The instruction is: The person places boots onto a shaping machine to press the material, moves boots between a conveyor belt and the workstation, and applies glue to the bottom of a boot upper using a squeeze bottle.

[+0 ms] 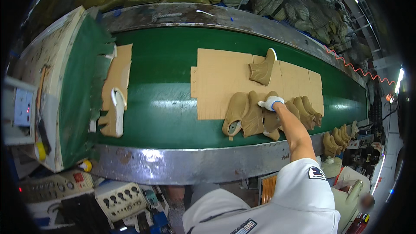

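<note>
Right of centre, one gloved right hand [271, 102] over a boot row [252, 115], its grip I cannot tell; one lone boot [261, 72] above, one white-soled boot [118, 115] far left

One green belt [160, 78] is spanning the centre, bearing two cardboard sheets [225, 73], one left, one central. At least eight boots [261, 71] are resting there: one left, one upper centre, six or more in a central row, partly hidden by one gloved right hand [271, 102]. Two knobbed panels [121, 201] are occupying the lower left.
</note>
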